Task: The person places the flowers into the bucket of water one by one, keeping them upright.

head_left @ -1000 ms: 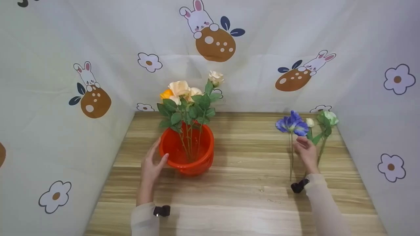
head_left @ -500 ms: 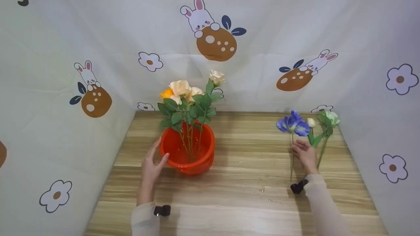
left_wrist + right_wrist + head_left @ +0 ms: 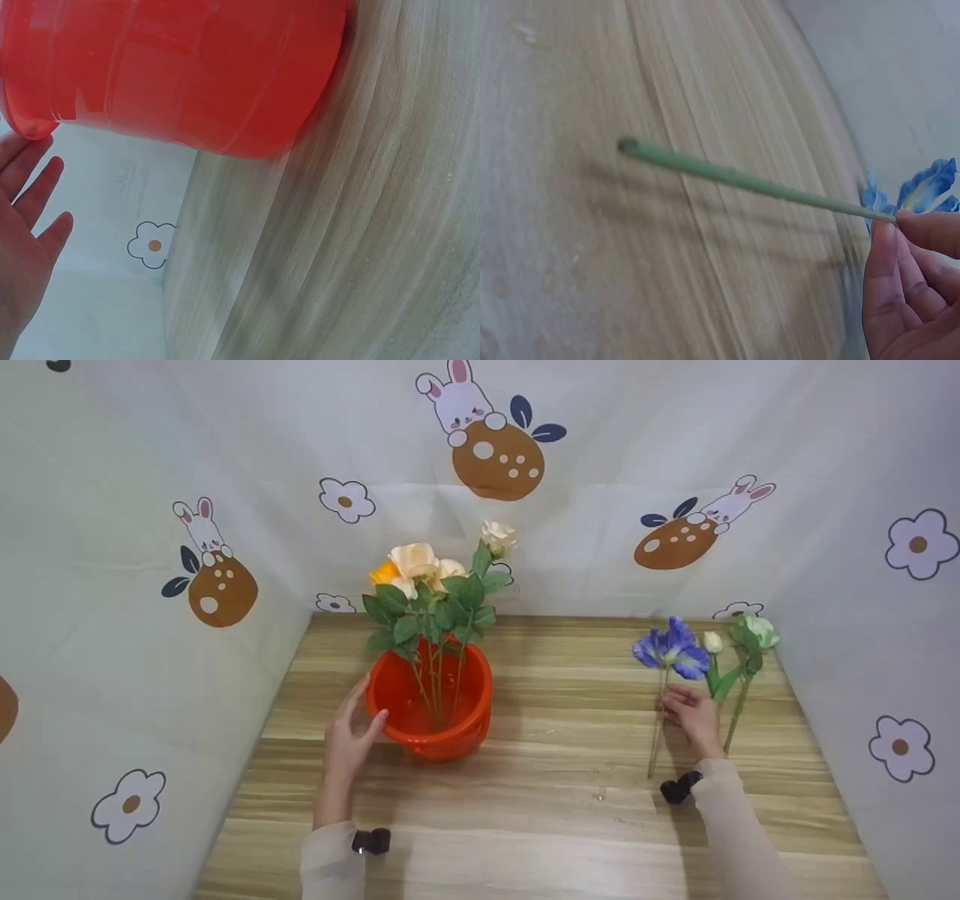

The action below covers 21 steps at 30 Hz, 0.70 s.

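My right hand (image 3: 694, 721) pinches the stem of a blue-purple flower (image 3: 673, 650) between thumb and fingertips. In the right wrist view the green stem (image 3: 742, 180) is lifted off the table, its cut end toward the camera and a shadow beneath. At the left, my left hand (image 3: 349, 744) touches the near-left rim of a red bucket (image 3: 450, 748) with spread, fairly straight fingers. The left wrist view shows fingertips at the rim of the bucket (image 3: 187, 67). Inside the bucket stand several cream roses (image 3: 414, 561) and an orange rose (image 3: 384, 574), leaning toward the back.
Right of my right hand lie a small cream bud (image 3: 712, 642) and a pale green flower (image 3: 761, 631) on the wooden table (image 3: 540, 825). A few small water-like drops (image 3: 600, 793) mark the tabletop. Printed cloth walls (image 3: 585, 562) enclose the back and sides.
My right hand has closed on the blue-purple flower's stem and drawn it slightly toward me. The stem's lower end has swung left and risen. My left hand stays on the bucket.
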Tool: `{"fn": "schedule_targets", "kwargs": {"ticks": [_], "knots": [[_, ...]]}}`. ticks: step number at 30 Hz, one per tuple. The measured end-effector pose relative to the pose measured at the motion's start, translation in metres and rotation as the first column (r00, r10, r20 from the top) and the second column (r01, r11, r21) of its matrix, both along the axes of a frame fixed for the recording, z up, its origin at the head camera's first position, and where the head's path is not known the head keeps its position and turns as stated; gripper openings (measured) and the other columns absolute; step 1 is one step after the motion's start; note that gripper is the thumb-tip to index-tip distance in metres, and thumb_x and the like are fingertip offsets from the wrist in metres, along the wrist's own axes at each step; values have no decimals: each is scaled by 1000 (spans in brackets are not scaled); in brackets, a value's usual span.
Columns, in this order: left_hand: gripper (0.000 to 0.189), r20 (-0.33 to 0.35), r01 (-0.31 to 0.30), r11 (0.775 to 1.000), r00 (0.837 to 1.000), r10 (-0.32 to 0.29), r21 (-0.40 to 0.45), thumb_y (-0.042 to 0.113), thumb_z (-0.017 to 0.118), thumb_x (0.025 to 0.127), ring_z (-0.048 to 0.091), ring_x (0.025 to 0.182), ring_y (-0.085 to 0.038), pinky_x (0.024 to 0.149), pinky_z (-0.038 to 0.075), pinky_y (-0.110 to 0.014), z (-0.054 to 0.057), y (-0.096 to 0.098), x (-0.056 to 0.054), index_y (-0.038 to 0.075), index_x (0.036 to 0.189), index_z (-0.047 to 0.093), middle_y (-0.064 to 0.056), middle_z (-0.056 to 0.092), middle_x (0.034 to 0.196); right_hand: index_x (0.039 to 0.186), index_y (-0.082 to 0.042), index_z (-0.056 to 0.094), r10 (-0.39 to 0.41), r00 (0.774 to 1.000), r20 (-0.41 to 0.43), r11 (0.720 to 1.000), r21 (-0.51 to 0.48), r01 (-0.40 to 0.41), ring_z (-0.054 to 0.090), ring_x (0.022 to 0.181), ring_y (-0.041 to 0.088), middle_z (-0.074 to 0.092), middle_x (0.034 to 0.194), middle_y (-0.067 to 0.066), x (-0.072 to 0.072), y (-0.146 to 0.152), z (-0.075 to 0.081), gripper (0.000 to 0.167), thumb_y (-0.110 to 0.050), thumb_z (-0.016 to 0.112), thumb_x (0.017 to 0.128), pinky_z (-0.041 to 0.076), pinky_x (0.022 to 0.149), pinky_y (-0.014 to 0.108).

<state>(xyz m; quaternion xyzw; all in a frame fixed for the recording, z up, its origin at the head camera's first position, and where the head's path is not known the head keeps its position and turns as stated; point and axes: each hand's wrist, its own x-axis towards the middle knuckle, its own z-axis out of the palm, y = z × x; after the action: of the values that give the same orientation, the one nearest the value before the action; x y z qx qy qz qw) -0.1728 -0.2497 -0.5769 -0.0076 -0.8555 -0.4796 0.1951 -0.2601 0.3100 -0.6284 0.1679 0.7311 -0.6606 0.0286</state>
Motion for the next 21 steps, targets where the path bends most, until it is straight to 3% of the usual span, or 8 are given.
{"fn": "schedule_targets", "kwargs": {"ticks": [10, 21], "knots": [[60, 7, -3, 1000, 1000, 3, 15, 20, 71, 91, 44, 143, -30, 122, 30, -52, 0, 0, 0, 11, 147, 50, -12, 50, 152, 143, 10, 44, -5, 1000, 2, 998, -57, 5, 68, 78, 0, 67, 89, -15, -3, -8, 13, 51, -5, 61, 97, 59, 70, 19], [59, -2, -14, 1000, 1000, 14, 0, 20, 71, 91, 47, 141, -22, 120, 33, -46, -1, 1, -1, 14, 146, 52, -6, 53, 151, 139, 6, 46, -18, 999, -38, 996, -86, 14, 68, 76, 2, 65, 86, -14, -3, -23, 44, 48, -7, 63, 96, 59, 69, 19]]}}
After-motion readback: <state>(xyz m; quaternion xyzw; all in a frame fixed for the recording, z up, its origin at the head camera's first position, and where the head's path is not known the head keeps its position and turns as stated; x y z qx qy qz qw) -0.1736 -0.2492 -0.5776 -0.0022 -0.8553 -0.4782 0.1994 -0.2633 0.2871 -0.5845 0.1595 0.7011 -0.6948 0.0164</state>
